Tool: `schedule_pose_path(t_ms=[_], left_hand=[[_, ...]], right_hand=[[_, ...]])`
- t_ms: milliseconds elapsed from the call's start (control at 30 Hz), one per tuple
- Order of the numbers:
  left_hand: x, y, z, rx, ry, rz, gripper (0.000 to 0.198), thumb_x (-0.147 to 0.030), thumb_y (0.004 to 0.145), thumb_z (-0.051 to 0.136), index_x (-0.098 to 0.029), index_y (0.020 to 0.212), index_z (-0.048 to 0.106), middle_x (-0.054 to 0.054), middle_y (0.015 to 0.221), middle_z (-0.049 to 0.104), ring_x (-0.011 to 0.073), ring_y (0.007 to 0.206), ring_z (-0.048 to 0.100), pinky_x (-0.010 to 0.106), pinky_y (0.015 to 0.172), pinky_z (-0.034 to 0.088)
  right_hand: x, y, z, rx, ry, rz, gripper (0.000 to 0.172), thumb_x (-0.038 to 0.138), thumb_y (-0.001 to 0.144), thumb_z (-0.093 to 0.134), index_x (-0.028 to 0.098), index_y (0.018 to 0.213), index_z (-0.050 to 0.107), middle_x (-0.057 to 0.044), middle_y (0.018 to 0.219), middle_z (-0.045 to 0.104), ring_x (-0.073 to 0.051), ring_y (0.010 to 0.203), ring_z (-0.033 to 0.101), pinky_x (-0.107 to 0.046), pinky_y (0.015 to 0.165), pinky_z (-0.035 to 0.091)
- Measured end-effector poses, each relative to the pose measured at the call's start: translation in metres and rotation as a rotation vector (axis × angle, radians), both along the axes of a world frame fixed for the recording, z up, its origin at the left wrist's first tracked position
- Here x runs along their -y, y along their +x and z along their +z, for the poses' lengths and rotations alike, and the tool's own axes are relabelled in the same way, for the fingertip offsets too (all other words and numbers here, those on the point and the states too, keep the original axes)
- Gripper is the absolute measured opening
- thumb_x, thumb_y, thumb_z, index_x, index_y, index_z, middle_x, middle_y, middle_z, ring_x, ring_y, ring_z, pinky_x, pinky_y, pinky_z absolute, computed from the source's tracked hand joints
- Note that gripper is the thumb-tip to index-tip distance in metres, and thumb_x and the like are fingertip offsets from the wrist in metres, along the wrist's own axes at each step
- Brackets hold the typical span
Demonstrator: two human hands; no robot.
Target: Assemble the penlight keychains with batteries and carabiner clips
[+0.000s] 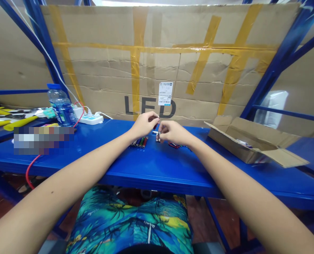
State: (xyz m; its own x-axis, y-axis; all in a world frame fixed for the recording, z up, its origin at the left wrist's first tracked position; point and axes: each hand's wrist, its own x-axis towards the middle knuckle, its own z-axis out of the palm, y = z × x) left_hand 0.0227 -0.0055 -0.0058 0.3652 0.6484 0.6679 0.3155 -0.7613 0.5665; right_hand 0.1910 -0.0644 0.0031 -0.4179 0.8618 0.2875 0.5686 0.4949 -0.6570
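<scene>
Both my hands meet over the middle of the blue table (151, 165). My left hand (144, 123) is closed in a pinch on a small dark red pen-like piece at its fingertips. My right hand (172, 132) is closed on a small silver metal part (157, 135), held just above the table. Under my left hand lies a short row of coloured pens (140, 142) side by side. Thin red wire loops (174, 145) lie on the table beneath my right wrist.
An open cardboard box (252, 143) sits at the right. At the left stand a water bottle (62, 107), a white power strip (92, 119) with a red cable, and yellow-handled tools (3, 123). A taped cardboard wall marked LED (151, 70) closes the back.
</scene>
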Motion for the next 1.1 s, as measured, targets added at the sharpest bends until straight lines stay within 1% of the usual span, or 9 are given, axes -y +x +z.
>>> schedule_pose_path(t_ms=[167, 267, 333, 467, 633, 733, 900, 1000, 1100], left_hand=[[0.002, 0.002, -0.004, 0.0, -0.09, -0.104, 0.015, -0.021, 0.088, 0.052, -0.016, 0.099, 0.061, 0.005, 0.082, 0.064, 0.0131, 0.072, 0.06, 0.024, 0.058, 0.051], [0.001, 0.004, -0.007, -0.014, -0.145, -0.143, 0.014, -0.02, 0.087, 0.053, -0.017, 0.098, 0.062, 0.005, 0.084, 0.062, 0.013, 0.073, 0.059, 0.021, 0.054, 0.05], [0.0, 0.006, -0.009, -0.044, -0.147, -0.148, 0.012, -0.02, 0.086, 0.054, -0.016, 0.095, 0.063, 0.005, 0.08, 0.061, 0.0131, 0.072, 0.058, 0.022, 0.054, 0.05], [-0.001, 0.006, -0.01, -0.114, -0.1, -0.125, 0.014, -0.024, 0.086, 0.056, -0.016, 0.093, 0.065, 0.005, 0.081, 0.064, 0.0147, 0.072, 0.058, 0.026, 0.057, 0.05], [0.0, 0.005, -0.009, -0.202, 0.051, -0.046, 0.015, -0.025, 0.085, 0.058, -0.015, 0.089, 0.069, 0.006, 0.091, 0.071, 0.0171, 0.086, 0.061, 0.031, 0.078, 0.049], [0.001, 0.004, -0.008, -0.202, 0.03, -0.029, 0.016, -0.026, 0.085, 0.059, -0.015, 0.089, 0.07, 0.007, 0.091, 0.073, 0.0166, 0.084, 0.063, 0.03, 0.078, 0.048], [0.005, 0.005, -0.008, -0.202, -0.006, -0.033, 0.017, -0.027, 0.085, 0.059, -0.015, 0.088, 0.071, 0.006, 0.088, 0.073, 0.0156, 0.079, 0.063, 0.028, 0.072, 0.047], [0.005, 0.005, -0.008, -0.193, 0.019, -0.037, 0.015, -0.026, 0.085, 0.06, -0.015, 0.087, 0.07, 0.006, 0.088, 0.072, 0.0155, 0.079, 0.062, 0.029, 0.073, 0.046], [0.006, 0.006, -0.008, -0.198, 0.043, -0.03, 0.014, -0.025, 0.085, 0.06, -0.015, 0.087, 0.07, 0.005, 0.086, 0.071, 0.0155, 0.078, 0.06, 0.029, 0.073, 0.045]], right_hand=[[-0.005, 0.012, 0.011, -0.222, 0.059, -0.177, 0.016, 0.005, 0.071, 0.057, 0.018, 0.08, 0.054, -0.003, 0.061, 0.064, -0.016, 0.055, 0.061, -0.03, 0.053, 0.048], [-0.016, 0.021, 0.008, -0.182, 0.187, -0.227, 0.007, 0.012, 0.075, 0.059, 0.016, 0.082, 0.062, -0.005, 0.069, 0.066, -0.017, 0.063, 0.061, -0.031, 0.059, 0.049], [-0.02, 0.024, 0.005, -0.13, 0.281, -0.237, 0.011, 0.015, 0.077, 0.06, 0.015, 0.085, 0.067, -0.006, 0.074, 0.068, -0.018, 0.069, 0.061, -0.032, 0.064, 0.049], [-0.02, 0.024, 0.003, -0.018, 0.394, -0.223, 0.018, 0.012, 0.077, 0.058, 0.014, 0.089, 0.072, -0.006, 0.078, 0.069, -0.017, 0.072, 0.06, -0.031, 0.068, 0.047], [-0.016, 0.021, 0.003, 0.136, 0.542, -0.184, 0.024, 0.01, 0.079, 0.056, 0.015, 0.09, 0.076, -0.006, 0.08, 0.065, -0.016, 0.072, 0.058, -0.029, 0.069, 0.044], [-0.017, 0.022, 0.003, 0.2, 0.581, -0.16, 0.027, 0.009, 0.082, 0.053, 0.017, 0.092, 0.078, -0.007, 0.082, 0.064, -0.017, 0.075, 0.059, -0.03, 0.072, 0.045], [-0.016, 0.022, 0.003, 0.197, 0.569, -0.138, 0.029, 0.007, 0.085, 0.05, 0.017, 0.09, 0.077, -0.009, 0.088, 0.069, -0.02, 0.084, 0.064, -0.032, 0.078, 0.048], [-0.013, 0.022, 0.002, 0.099, 0.419, -0.132, 0.026, 0.007, 0.085, 0.049, 0.016, 0.092, 0.072, -0.006, 0.076, 0.07, -0.018, 0.066, 0.065, -0.03, 0.064, 0.051], [-0.013, 0.023, -0.001, -0.044, 0.267, -0.121, 0.015, 0.008, 0.083, 0.054, 0.016, 0.087, 0.065, -0.003, 0.065, 0.068, -0.016, 0.054, 0.064, -0.027, 0.049, 0.051]])
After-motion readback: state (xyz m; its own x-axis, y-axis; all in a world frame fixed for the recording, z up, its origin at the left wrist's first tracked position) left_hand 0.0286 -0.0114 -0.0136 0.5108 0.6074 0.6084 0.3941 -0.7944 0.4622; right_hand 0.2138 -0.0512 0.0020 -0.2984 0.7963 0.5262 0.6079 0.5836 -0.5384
